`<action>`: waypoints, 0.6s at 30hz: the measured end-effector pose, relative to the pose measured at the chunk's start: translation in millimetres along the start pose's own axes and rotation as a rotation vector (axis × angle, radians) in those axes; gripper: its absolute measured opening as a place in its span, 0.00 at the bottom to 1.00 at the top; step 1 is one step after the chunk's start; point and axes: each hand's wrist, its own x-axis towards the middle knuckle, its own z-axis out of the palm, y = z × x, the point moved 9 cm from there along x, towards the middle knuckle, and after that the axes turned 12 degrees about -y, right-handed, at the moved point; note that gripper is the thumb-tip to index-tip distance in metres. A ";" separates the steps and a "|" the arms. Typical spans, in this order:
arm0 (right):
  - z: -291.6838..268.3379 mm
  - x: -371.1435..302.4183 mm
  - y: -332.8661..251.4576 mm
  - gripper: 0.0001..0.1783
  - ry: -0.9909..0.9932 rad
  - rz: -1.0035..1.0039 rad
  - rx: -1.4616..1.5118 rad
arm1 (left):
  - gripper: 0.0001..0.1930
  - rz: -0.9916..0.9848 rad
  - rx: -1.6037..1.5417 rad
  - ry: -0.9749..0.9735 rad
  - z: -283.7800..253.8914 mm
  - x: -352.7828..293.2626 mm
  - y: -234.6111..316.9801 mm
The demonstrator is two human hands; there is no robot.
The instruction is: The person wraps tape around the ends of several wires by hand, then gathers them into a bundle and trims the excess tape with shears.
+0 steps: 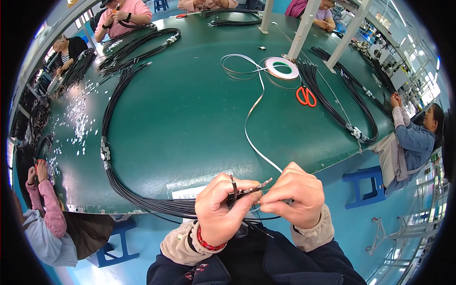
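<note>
My left hand (223, 199) is closed round a bundle of thin black cables (166, 206), whose ends stick out past the thumb and forefinger. A dark loop stands up at the forefinger. Close beside those ends, my right hand (297, 195) is pinched, thumb against fingers; what lies between the fingertips is too small to make out. A narrow white strip (256, 148) runs from a white roll (290, 72) on the green table down behind my right hand. The bundle curves leftward and up the table, with silvery connectors (105, 151) partway along it.
Orange-handled scissors (306, 97) lie by the roll. More cable bundles (339, 114) rest at the right, near white posts (304, 29). Small white pieces (78, 114) are scattered at the left. Several people work round the table; a blue stool (365, 186) stands at the right.
</note>
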 end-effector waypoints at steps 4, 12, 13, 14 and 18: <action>0.7 1.4 1.3 0.10 -0.044 -0.034 0.039 | 0.12 -0.018 -0.008 0.009 -0.7 -3.5 0.4; 0.9 -0.1 12.9 0.10 0.003 0.008 0.034 | 0.12 -0.051 -0.069 0.028 -1.4 -7.4 -2.1; 0.7 0.7 12.7 0.10 0.000 0.008 0.033 | 0.12 -0.051 -0.069 0.029 -1.4 -7.0 -1.6; 0.6 1.4 12.6 0.10 -0.003 0.009 0.033 | 0.13 -0.051 -0.068 0.031 -1.5 -6.7 -1.1; -0.5 3.0 11.5 0.10 0.003 0.005 0.035 | 0.09 -0.065 0.001 -0.086 2.3 -5.0 2.3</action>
